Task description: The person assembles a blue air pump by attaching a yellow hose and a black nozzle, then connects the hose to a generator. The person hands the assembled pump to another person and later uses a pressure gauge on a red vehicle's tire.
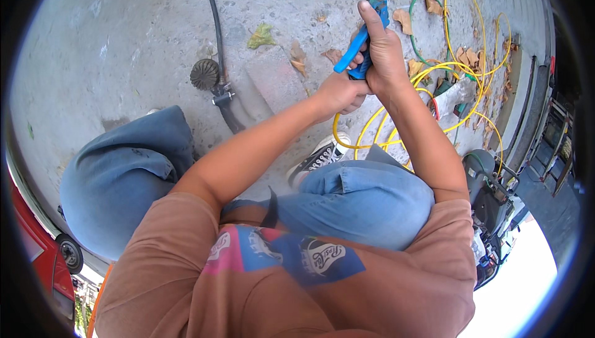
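A blue spray gun (362,53) with a long lever, a thin dark nozzle and a green part at its top is held in front of me, at the upper middle. My right hand (385,53) is closed around its body, thumb pointing up. Below it, my left hand (344,95) is closed at the foot of the grip, where the yellow hose (344,143) comes out. The left fingers are partly hidden, and the exact joint between hose and gun is covered. Both hands touch each other.
Loops of the hose lie on the concrete floor (149,47) at right, among dry leaves (471,59) and a green hose (414,25). A dark tube (214,16) with a round ribbed piece (204,74) lies left. A motorcycle (489,201) stands at right, a red vehicle (40,245) at left.
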The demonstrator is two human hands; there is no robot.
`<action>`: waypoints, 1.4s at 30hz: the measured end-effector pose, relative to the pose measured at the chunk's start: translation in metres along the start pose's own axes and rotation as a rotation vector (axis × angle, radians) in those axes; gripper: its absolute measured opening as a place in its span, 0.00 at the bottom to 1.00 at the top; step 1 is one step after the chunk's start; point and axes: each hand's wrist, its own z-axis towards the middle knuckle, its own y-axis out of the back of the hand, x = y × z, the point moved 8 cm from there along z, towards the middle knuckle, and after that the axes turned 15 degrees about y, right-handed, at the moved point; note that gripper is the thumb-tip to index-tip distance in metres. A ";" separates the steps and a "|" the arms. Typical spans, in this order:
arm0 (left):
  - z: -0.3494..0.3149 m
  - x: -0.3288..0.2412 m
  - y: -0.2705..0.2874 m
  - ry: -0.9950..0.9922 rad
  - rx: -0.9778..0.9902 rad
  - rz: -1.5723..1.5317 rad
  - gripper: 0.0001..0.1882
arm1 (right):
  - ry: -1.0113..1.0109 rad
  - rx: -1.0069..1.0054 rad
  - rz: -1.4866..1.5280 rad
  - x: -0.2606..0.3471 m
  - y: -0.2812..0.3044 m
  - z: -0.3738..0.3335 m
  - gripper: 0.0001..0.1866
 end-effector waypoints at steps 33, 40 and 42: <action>-0.012 0.020 -0.044 0.173 0.427 -0.040 0.17 | -0.165 0.701 0.636 0.024 0.006 -0.012 0.09; -0.001 0.003 0.040 -0.152 -0.608 0.406 0.13 | 0.020 0.058 -0.407 -0.020 0.075 0.019 0.27; 0.009 0.009 0.054 -0.185 -0.664 0.401 0.12 | 0.211 -0.076 -0.717 -0.006 0.079 0.012 0.31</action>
